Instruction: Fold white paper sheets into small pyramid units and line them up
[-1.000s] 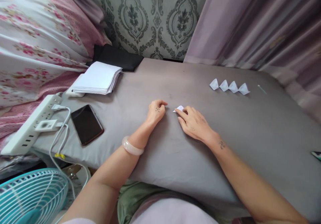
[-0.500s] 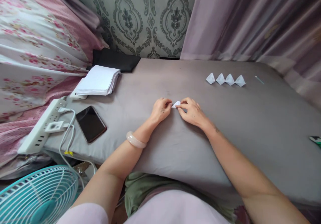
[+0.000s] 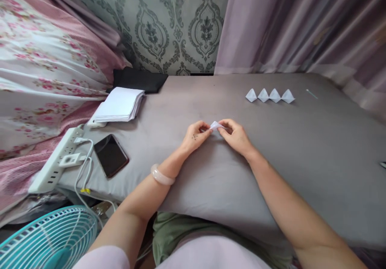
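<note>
Between my two hands is a small folded white paper piece [image 3: 215, 125] with a pointed top, held just over the grey cloth-covered surface. My left hand [image 3: 197, 135] pinches its left corner between thumb and fingers, and a pale bangle circles that wrist. On the opposite side, my right hand [image 3: 235, 134] grips the right corner the same way. Farther back to the right stands a row of several folded paper boats [image 3: 274, 96], side by side. My fingertips cover the lower corners of the held piece.
A stack of white paper [image 3: 119, 104] lies at the back left, before a black cloth item [image 3: 141, 80]. Nearer are a phone [image 3: 111, 155], a white power strip [image 3: 56, 162] with cables, and a turquoise fan [image 3: 57, 237]. A thin cotton swab [image 3: 311, 93] lies at the right.
The paper piece has been raised and its shape looks more opened out. Both hands now pinch its corners, where the left hand was beside its tip. The camera view has tilted slightly.
</note>
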### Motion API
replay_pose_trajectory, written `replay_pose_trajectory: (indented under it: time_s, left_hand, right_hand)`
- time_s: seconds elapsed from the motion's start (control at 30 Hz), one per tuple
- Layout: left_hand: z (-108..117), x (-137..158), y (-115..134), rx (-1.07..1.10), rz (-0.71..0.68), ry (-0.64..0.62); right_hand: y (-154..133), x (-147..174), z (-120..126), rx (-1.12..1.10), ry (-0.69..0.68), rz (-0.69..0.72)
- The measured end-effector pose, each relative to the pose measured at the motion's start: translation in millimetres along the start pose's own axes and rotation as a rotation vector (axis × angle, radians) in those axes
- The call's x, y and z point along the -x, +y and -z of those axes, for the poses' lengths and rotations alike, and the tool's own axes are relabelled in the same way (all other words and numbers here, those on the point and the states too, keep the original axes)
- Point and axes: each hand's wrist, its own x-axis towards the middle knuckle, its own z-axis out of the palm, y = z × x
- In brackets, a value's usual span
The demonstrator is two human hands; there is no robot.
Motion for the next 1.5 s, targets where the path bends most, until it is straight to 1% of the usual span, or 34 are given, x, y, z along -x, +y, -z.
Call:
replay_pose_trajectory:
  time_s: [0.07, 0.1, 0.17, 0.3, 0.37, 0.43, 0.5, 0.57, 0.6, 0.7, 0.8, 0.97, 1.1, 1.2, 1.3, 1.37, 1.5]
  left_hand:
    - [-2, 2, 3, 0.179, 0.015, -0.003]
    - [-4, 3, 5, 0.253, 0.017, -0.006]
    - [-5, 6, 11, 0.345, 0.033, -0.018]
    - [-6, 9, 21, 0.336, 0.113, -0.039]
    - [-5, 9, 22, 0.337, 0.160, -0.057]
    - [-3, 8, 21, 0.394, 0.205, -0.048]
    - [-1, 6, 19, 0.502, 0.244, -0.012]
    - [0, 4, 17, 0.608, 0.281, 0.033]
    - [1, 3, 17, 0.644, 0.296, 0.048]
    - [1, 3, 17, 0.677, 0.304, 0.075]
    - [1, 4, 17, 0.651, 0.280, 0.091]
    - [1, 5, 18, 0.587, 0.289, 0.152]
    - [1, 5, 18, 0.589, 0.296, 0.192]
    - [2, 5, 17, 0.600, 0.291, 0.200]
    - [1, 6, 18, 0.588, 0.280, 0.200]
    - [0, 7, 19, 0.535, 0.251, 0.189]
    - [-4, 10, 22, 0.401, 0.120, 0.185]
  right_hand:
    - [-6, 0, 1, -0.178, 0.020, -0.038]
    - [-9, 1, 2, -0.218, 0.032, -0.048]
    - [-14, 2, 4, -0.209, 0.044, -0.061]
    - [-17, 4, 6, -0.084, -0.007, -0.061]
    - [-17, 4, 4, -0.084, -0.020, -0.028]
    - [-17, 3, 2, -0.134, 0.039, 0.007]
    - [-18, 2, 0, -0.162, 0.149, 0.026]
    - [-20, 3, -2, -0.107, 0.240, 0.048]
    - [-21, 3, -2, -0.057, 0.258, 0.073]
    - [-22, 7, -5, 0.083, 0.252, 0.188]
    - [-21, 10, -8, 0.186, 0.229, 0.280]
    - [-21, 15, -12, 0.368, 0.201, 0.359]
    - [-26, 21, -17, 0.479, 0.207, 0.383]
    - [-29, 23, -20, 0.462, 0.191, 0.363]
    - [-30, 21, -21, 0.312, 0.198, 0.294]
    - [-30, 18, -20, 0.181, 0.221, 0.198]
    - [-31, 13, -19, -0.037, 0.221, 0.000]
